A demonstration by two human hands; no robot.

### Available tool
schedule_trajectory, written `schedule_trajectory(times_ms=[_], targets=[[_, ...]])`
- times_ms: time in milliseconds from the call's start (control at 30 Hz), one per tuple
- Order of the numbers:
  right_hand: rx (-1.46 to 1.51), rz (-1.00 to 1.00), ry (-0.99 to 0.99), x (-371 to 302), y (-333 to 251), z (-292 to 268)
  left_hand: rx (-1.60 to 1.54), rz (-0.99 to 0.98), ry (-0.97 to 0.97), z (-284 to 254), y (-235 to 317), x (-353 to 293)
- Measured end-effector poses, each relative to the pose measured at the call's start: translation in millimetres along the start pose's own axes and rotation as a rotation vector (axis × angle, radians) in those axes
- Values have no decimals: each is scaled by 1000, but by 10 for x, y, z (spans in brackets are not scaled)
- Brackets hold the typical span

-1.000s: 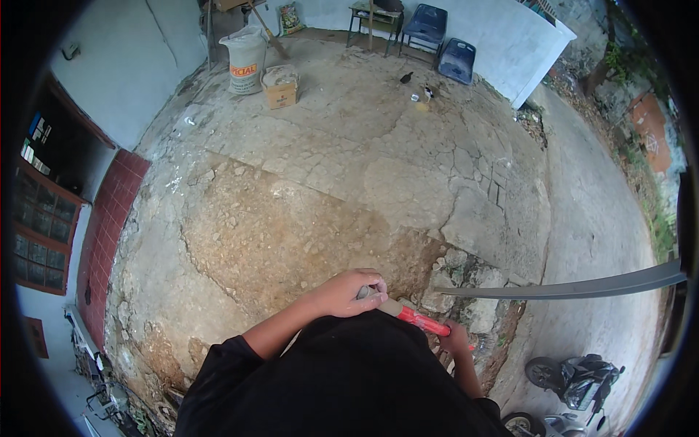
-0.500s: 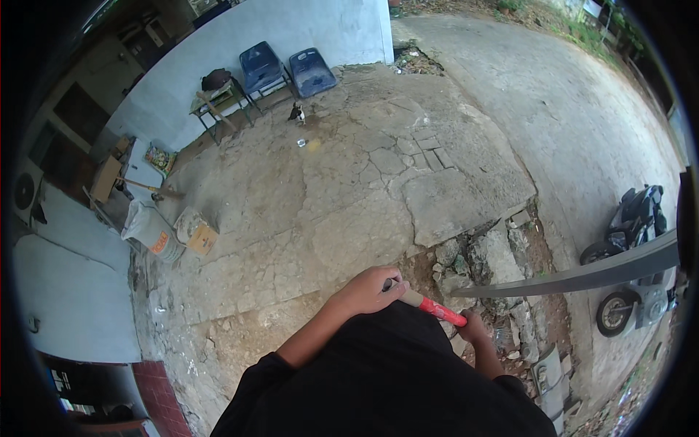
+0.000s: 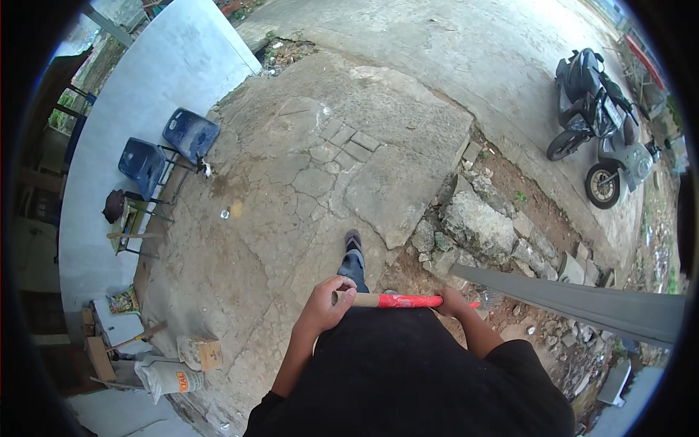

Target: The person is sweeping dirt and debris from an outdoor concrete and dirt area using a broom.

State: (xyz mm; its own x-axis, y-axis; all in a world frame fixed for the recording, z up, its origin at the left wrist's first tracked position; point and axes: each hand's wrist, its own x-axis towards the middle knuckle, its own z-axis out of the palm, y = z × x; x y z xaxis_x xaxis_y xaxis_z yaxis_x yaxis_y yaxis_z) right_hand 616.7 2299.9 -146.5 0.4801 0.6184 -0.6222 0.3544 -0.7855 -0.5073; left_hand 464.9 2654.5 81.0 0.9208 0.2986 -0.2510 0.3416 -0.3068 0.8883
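Red-and-tan handle (image 3: 402,301), low at five o'clock, level before the black shirt (image 3: 393,368), clamped in both hands: left hand (image 3: 325,302) on the tan end, left forearm (image 3: 295,355) toward one o'clock; right hand (image 3: 452,301) on the red, right forearm (image 3: 482,330) toward ten. Careful: could clip the grey post (image 3: 568,303) at four if swung right; could stumble if stepping onto rubble (image 3: 477,224) at three.

Soft daylt (fisheye edge distort.)
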Motion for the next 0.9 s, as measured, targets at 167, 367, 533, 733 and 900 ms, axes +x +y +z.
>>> schedule_trajectory(times_ms=[167,367,533,733,900], targets=[[62,175,49,170,-198,-216,103,95,-238,-388,24,1032],[247,349,207,426,-549,-572,-19,82,-533,-744,434,2233],[458,425,366,619,-830,-825,-61,224,-661,-665,711,3178],[586,508,385,1154,-783,-1279,61,298,-792,-292,1111,4386],[654,463,473,1929,-579,-1644,95,275,-908,-204,1466,5158]])
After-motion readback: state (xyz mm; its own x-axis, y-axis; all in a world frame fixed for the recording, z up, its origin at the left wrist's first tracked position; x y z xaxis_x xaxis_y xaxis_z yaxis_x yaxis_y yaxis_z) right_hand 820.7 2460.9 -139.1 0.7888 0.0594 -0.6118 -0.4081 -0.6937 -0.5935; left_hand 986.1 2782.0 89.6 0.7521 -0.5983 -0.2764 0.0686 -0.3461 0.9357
